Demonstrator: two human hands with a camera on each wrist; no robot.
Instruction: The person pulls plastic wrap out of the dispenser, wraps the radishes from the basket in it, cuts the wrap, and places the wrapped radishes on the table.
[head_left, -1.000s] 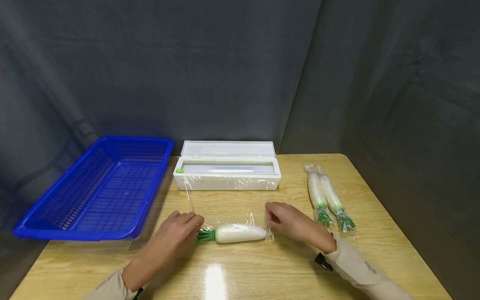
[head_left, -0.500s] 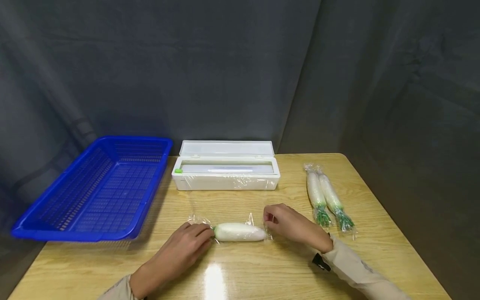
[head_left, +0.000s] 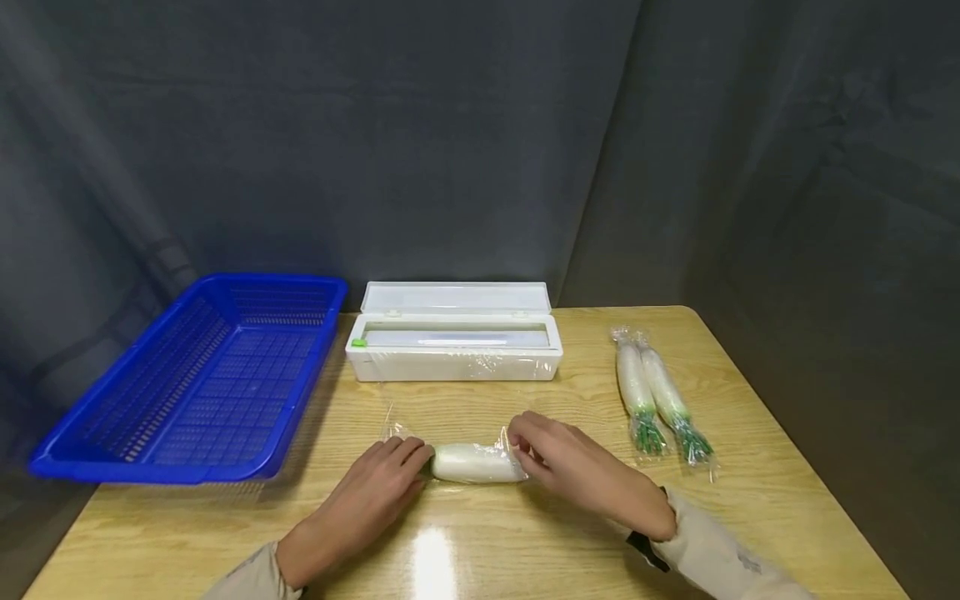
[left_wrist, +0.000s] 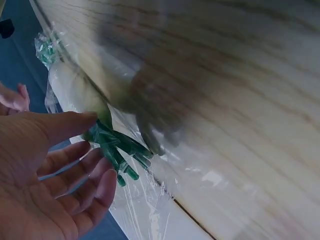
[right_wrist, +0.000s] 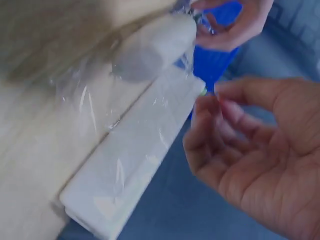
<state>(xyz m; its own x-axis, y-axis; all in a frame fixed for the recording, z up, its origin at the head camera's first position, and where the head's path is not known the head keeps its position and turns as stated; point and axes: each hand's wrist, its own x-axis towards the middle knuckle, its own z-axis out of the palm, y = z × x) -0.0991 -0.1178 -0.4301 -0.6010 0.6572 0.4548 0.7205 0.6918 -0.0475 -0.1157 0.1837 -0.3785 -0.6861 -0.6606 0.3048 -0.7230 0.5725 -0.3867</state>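
Observation:
A white radish point(head_left: 480, 463) with short green stems point(left_wrist: 117, 150) lies crosswise on the wooden table, with clear cling film point(right_wrist: 87, 107) over and around it. My left hand point(head_left: 372, 492) grips the stem end, the thumb on its neck and the fingers curled beside the stems. From above, that hand hides the stems. At the radish's right tip, my right hand point(head_left: 573, 467) has thumb and forefinger pinched together at the film. The pinched bit of film itself is hard to make out.
Behind the radish stands an open white cling film box point(head_left: 453, 362), film trailing down its front. A blue plastic basket point(head_left: 311, 392) is at the left. Two wrapped radishes point(head_left: 647, 387) lie at the right. Dark cloth point(head_left: 450, 150) hangs behind the table point(head_left: 600, 542).
My left hand has moved right, from beside the stems onto them, covering them. My right hand has come slightly left to the radish's tip. The box, basket and wrapped radishes stay put.

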